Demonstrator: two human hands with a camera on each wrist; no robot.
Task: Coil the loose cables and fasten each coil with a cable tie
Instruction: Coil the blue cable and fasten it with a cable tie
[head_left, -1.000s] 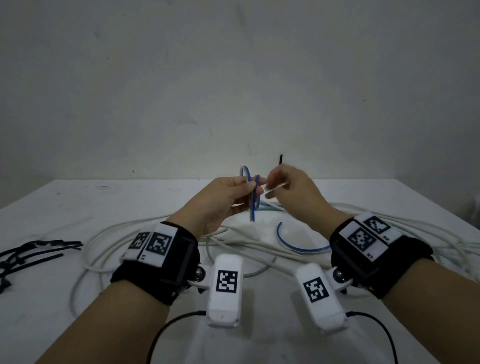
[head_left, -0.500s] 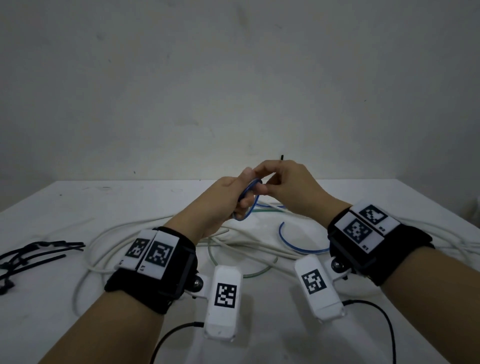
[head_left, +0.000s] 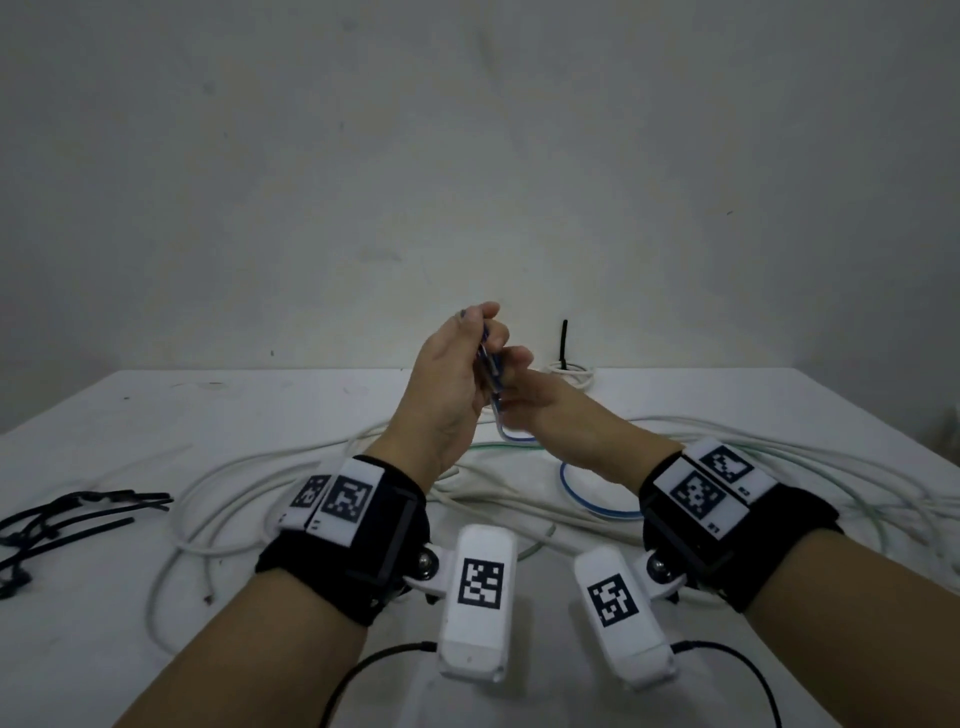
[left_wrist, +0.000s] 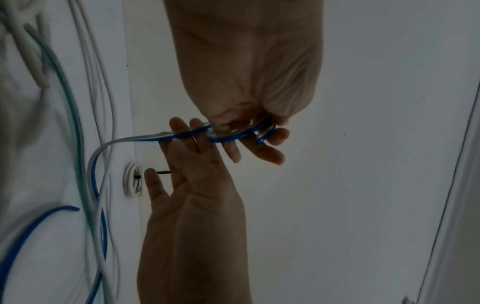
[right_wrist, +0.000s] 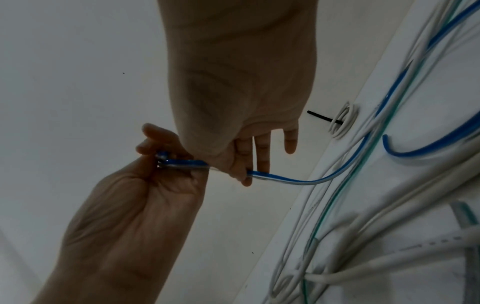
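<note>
I hold a small coil of the blue cable upright above the table, with my left hand curled around it. In the left wrist view its fingers wrap the blue loops. My right hand sits just below and to the right of the coil. Its thumb and forefinger pinch the cable where it leaves the coil, and its other fingers are stretched out. The cable's free length drops to the table and ends in a loose blue arc.
A small white coil bound with a black tie lies at the table's far edge. Loose white cables and a green one sprawl across the middle. Several black cable ties lie at the left.
My left hand has risen and turned the coil upright. My right hand has swung from beside and above the coil to below it, laying more cable onto it.
</note>
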